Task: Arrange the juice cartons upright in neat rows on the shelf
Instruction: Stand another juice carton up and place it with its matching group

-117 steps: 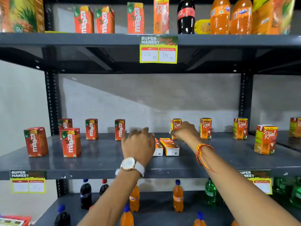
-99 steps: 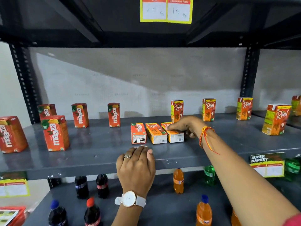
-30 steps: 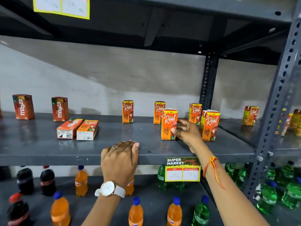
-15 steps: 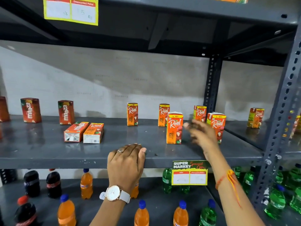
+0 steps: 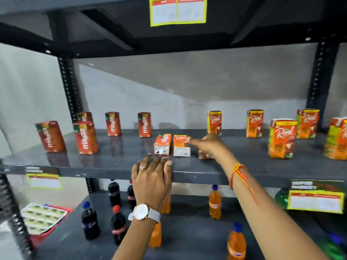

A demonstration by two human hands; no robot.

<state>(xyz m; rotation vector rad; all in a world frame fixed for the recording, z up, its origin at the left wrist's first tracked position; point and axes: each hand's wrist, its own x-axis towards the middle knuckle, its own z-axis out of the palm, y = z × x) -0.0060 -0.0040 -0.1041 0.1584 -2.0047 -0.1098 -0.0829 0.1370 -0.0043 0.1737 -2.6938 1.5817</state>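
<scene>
On the grey middle shelf (image 5: 112, 164) two cartons lie flat side by side: a red Maaza carton (image 5: 163, 144) and an orange Real carton (image 5: 181, 145). My right hand (image 5: 208, 145) reaches over the shelf, its fingertips touching the far right corner of the lying Real carton, fingers apart, not gripping. My left hand (image 5: 153, 177) rests flat on the shelf's front edge, holding nothing. Several Maaza cartons (image 5: 85, 137) stand upright at the left. Several Real cartons (image 5: 281, 138) stand upright at the right.
A dark shelf underside with a yellow price tag (image 5: 178, 11) hangs overhead. Below stand cola bottles (image 5: 118, 224) and orange soda bottles (image 5: 215, 202). Perforated uprights (image 5: 69, 87) frame the bay. A green bottle and price tag (image 5: 315, 201) sit at lower right.
The view swung back left. My right hand left the upright Real carton at the right and moved left onto the lying Real carton. My left hand stayed on the shelf edge.
</scene>
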